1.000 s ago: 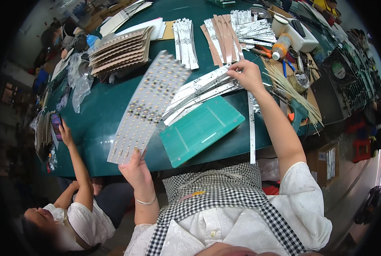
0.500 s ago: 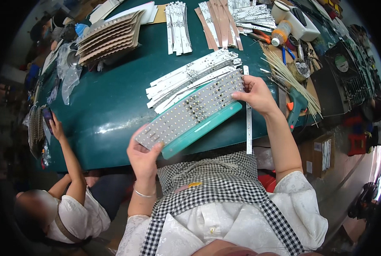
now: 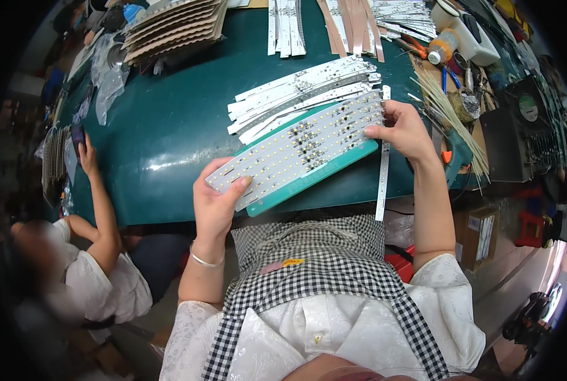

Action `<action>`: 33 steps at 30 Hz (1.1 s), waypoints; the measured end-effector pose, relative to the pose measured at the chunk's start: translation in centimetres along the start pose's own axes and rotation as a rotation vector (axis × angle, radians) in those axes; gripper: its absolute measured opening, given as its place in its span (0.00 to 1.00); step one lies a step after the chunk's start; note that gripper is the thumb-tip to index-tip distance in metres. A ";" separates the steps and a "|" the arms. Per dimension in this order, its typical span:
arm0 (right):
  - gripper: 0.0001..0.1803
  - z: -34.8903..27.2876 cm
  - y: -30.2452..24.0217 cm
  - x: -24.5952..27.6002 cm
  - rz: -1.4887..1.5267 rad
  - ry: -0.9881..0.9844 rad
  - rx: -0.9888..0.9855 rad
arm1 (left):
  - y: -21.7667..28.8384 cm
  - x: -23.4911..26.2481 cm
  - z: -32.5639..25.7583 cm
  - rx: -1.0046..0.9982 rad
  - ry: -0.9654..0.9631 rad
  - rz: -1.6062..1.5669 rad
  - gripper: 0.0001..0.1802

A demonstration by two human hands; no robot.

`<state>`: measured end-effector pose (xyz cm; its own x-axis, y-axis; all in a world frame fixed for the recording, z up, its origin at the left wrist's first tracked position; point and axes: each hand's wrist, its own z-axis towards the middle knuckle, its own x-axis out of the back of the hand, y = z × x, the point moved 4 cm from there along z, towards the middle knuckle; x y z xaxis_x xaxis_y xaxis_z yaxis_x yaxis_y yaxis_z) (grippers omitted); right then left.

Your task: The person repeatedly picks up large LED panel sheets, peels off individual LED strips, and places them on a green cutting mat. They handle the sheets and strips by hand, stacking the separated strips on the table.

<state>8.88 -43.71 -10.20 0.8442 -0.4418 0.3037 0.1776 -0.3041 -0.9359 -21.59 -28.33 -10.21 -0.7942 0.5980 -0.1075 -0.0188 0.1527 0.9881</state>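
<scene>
Both my hands grip a grey LED circuit board panel (image 3: 267, 159), dotted with rows of small yellowish LEDs and dark components, and hold it tilted over the table's near edge. My left hand (image 3: 218, 198) is closed on its lower left end, thumb on top. At the upper right end, my right hand (image 3: 405, 130) pinches it between thumb and fingers. Under the panel, a green flat plate (image 3: 315, 180) sticks out along the near side. Just beyond lies a pile of white LED strips (image 3: 258, 101). A single narrow strip (image 3: 382, 184) lies beside my right hand, reaching over the table edge.
Brown corrugated sheets (image 3: 175, 28) are stacked at far left; strip bundles (image 3: 288, 28) lie at the back. To the right are an orange bottle (image 3: 445, 46), thin sticks (image 3: 451, 120) and a green glue gun (image 3: 459, 159). A co-worker's hand (image 3: 88, 155) holds a dark phone-like object.
The panel and my hands shift slightly and the panel's tilt changes. My left thumb lies further onto the panel. The whole view has moved, so the table's far side sits higher.
</scene>
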 end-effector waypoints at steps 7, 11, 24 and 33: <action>0.13 0.3 0.8 0.6 0.051 -0.068 0.008 | -0.2 0.3 -1.0 -0.136 -0.061 0.112 0.06; 0.13 -0.1 0.8 0.6 0.056 -0.053 0.033 | 0.5 -0.4 -1.9 -0.220 -0.040 0.233 0.06; 0.12 -0.5 -0.5 1.2 0.037 0.009 0.115 | -0.1 -1.1 -2.6 -0.214 0.079 0.038 0.10; 0.12 -2.6 -0.3 0.7 -0.126 0.254 0.340 | -0.9 -1.2 -3.6 -0.625 0.049 0.424 0.14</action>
<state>8.13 -46.14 -9.21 0.6613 -0.6255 0.4140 0.4634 -0.0933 -0.8812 -22.79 -32.02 -10.61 -0.8358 0.4683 0.2866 -0.0345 -0.5658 0.8238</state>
